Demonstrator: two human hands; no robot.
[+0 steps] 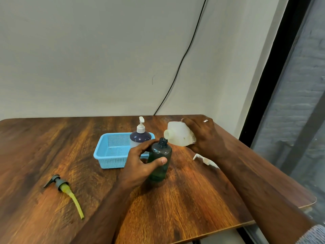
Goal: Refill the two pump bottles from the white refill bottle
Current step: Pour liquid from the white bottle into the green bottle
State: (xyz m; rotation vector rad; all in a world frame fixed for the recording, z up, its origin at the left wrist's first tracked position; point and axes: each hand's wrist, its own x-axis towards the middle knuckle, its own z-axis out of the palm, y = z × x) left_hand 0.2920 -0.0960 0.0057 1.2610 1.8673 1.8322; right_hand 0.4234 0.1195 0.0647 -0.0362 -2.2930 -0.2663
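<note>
Wooden table (52, 148): blue basket (112, 152) sits behind the hands' green bottle (159, 164).

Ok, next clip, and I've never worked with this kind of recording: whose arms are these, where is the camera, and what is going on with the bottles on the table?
There is no machine here. A person wears a wide-angle camera on the head, looking forward and down, so the two arms are the wearer's own.

The left hand grips an upright dark green bottle whose pump is off. The right hand holds the white refill bottle tipped over, its open mouth right at the green bottle's neck. Whether liquid is flowing cannot be seen.

On the wooden table lie a dark pump head with a yellowish tube on the left and a white pump head partly behind the right forearm. A light blue basket stands further back, with a second pump bottle, pump on, at its right end. A black cable runs down the wall.
</note>
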